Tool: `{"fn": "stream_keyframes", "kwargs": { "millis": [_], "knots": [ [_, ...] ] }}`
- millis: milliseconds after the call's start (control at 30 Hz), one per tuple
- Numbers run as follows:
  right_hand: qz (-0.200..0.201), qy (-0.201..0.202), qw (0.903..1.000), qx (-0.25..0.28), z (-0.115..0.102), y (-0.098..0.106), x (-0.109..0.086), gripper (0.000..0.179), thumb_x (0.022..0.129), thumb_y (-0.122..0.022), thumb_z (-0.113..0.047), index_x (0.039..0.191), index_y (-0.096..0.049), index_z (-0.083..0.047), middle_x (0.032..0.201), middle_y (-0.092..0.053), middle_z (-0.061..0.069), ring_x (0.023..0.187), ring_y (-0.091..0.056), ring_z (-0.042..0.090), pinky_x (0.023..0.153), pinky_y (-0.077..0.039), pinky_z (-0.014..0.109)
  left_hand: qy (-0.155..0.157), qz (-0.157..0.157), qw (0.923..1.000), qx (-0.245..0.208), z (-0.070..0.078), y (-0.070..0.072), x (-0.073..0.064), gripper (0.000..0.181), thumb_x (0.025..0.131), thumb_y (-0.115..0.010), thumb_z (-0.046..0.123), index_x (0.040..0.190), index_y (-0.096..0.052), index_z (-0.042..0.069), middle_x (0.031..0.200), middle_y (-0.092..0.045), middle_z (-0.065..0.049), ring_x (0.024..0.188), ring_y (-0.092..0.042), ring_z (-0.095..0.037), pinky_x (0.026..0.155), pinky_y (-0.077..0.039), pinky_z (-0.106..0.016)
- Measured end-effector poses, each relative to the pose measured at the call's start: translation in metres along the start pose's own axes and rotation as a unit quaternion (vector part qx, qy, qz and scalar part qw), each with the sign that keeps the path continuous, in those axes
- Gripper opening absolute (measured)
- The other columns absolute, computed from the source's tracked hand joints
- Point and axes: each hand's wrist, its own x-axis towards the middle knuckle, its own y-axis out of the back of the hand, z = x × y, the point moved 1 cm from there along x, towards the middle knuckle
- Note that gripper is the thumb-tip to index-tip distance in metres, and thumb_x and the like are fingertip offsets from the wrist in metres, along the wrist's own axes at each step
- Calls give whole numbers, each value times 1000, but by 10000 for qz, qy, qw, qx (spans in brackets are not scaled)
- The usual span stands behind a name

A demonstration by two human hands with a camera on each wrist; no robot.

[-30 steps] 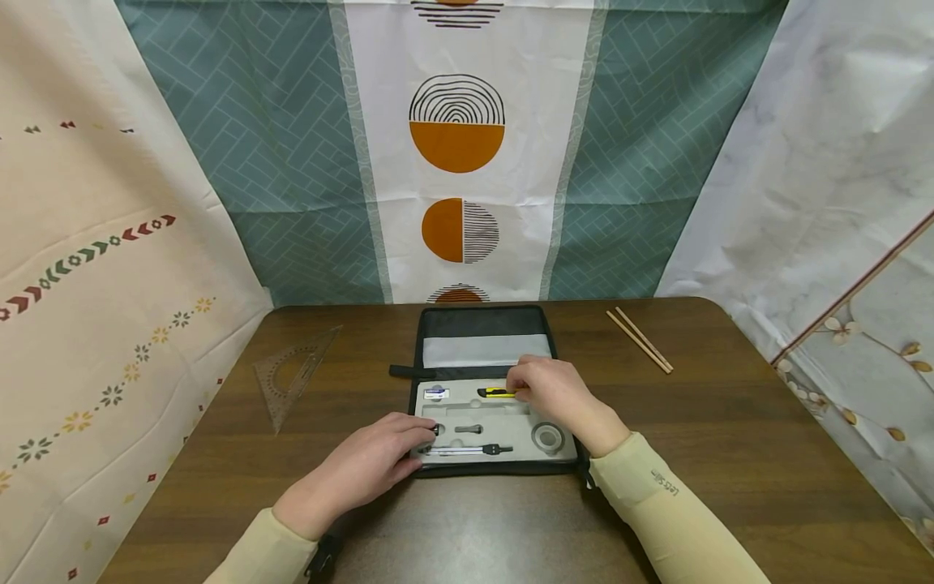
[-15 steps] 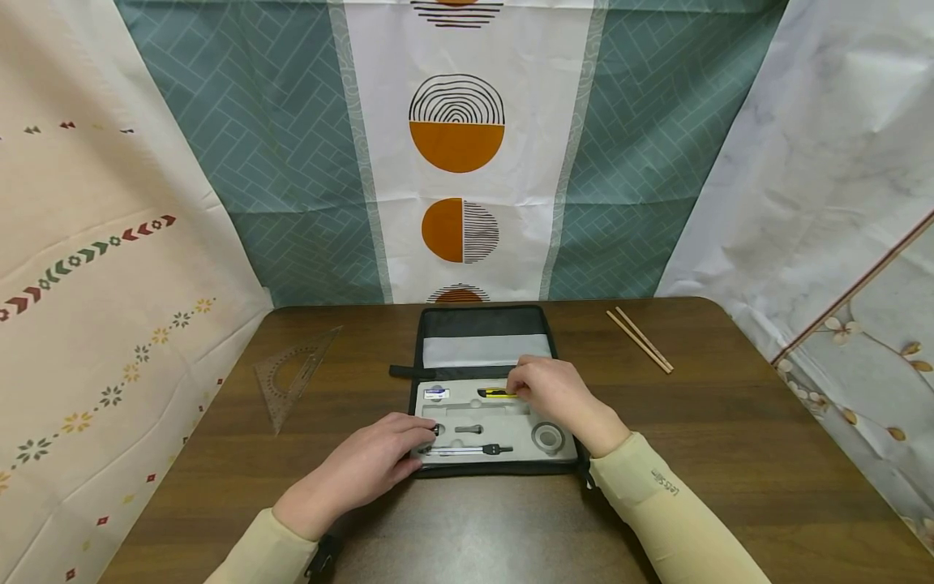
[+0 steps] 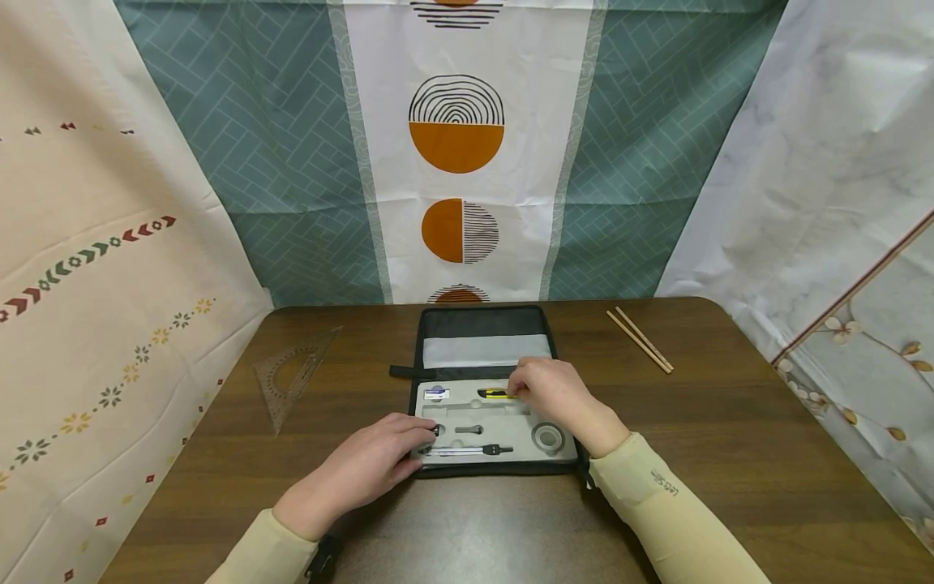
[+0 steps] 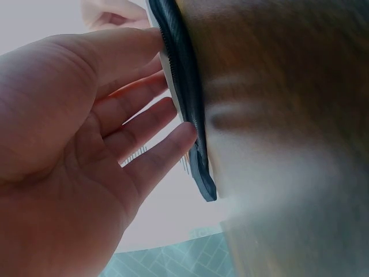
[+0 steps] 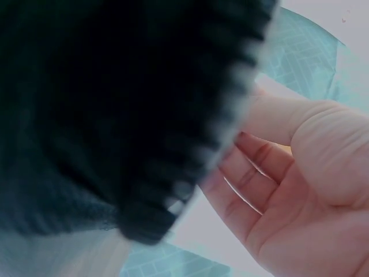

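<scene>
An unfolded black zip case (image 3: 485, 468) holds a grey tray of drawing tools. My right hand (image 3: 552, 391) reaches over the tray's back right, with curled fingers pinching the right end of a yellow-and-black utility knife (image 3: 493, 393) in its slot. My left hand (image 3: 368, 462) rests on the case's left edge, fingers extended and apart; the left wrist view shows them at the zipper edge (image 4: 187, 86). A compass (image 3: 467, 450), a small grey tool (image 3: 469, 429), an eraser (image 3: 436, 393) and a roll of tape (image 3: 547, 438) lie in the tray. In the right wrist view the case hides the right fingertips.
A clear set square (image 3: 280, 397) lies on the wooden table (image 3: 744, 454) to the left. Two wooden sticks (image 3: 642, 341) lie at the back right. The case's lid (image 3: 485, 323) lies folded back, with a black strap (image 3: 403, 371) sticking out left. Patterned cloths hang behind and beside the table.
My right hand has shifted very slightly to the right at the end of the utility knife. The left hand and the case stay where they were.
</scene>
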Motion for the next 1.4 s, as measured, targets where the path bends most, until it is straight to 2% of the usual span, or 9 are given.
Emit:
{"fn": "stream_keyframes", "kwargs": {
  "millis": [367,933,1133,1400],
  "knots": [
    [-406,-219,9988,-182,-5,1,2,20,95,-83,0,93,-87,-19,95,-76,-5,88,-74,18,74,-62,40,63,-26,10000,1,-1,-2,0,34,97,-86,9,131,-78,8,145,-70,-5,132,-66,-23,104,-60,-44],
    [74,148,9998,-87,3,14,-10,12,98,-82,-5,105,-85,-14,97,-74,-3,86,-73,16,73,-62,37,-81,54,10000,14,2,2,0,34,97,-86,7,130,-77,8,145,-70,-5,131,-66,-24,103,-60,-44],
    [4,-189,9997,-184,15,18,-14,23,100,-84,-12,122,-83,-11,119,-77,6,110,-74,27,86,-64,47,-57,33,10000,31,1,3,0,34,97,-86,7,130,-78,8,145,-71,-6,131,-66,-24,104,-60,-44],
    [80,-408,9984,-389,34,19,-24,49,102,-83,-21,147,-70,-6,145,-69,17,136,-64,37,102,-59,57,-36,17,10000,25,1,5,-1,34,97,-87,7,130,-78,8,144,-71,-6,130,-67,-25,104,-60,-45]
  ]
}}
